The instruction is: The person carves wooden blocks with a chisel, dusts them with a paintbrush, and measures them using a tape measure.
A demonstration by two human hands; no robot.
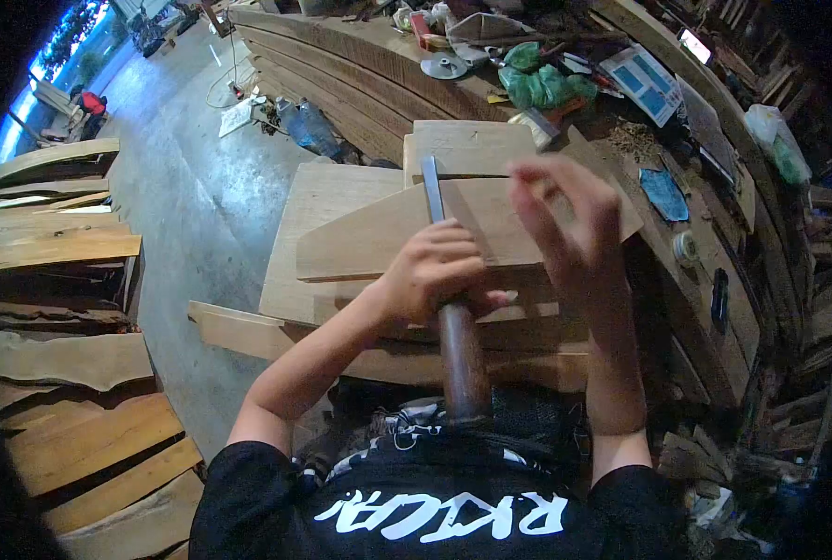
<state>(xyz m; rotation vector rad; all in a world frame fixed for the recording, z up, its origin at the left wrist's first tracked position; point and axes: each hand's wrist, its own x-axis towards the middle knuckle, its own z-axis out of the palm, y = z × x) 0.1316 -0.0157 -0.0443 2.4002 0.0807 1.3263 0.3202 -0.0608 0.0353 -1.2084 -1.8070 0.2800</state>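
My left hand [439,266] is wrapped round a long chisel. Its narrow, flat metal blade [432,184] points away from me, and its thick, dark wooden handle [463,364] runs back toward my body. To the right, my right hand [575,219] is raised above the boards, slightly blurred, with thumb and fingers bent and apart and nothing visible between them. Beneath both hands lies a pale, curved-edged board [369,238]. Other pale boards [309,201] are stacked around and under it.
Long planks [341,42] lie behind the boards. On the right are green plastic bags [547,86], a printed sheet [642,82], a blue scrap [663,194] and a tape roll [685,245]. Rough-cut boards [70,359] are piled left, across the concrete floor [187,215]. A distant person [91,105] is upper left.
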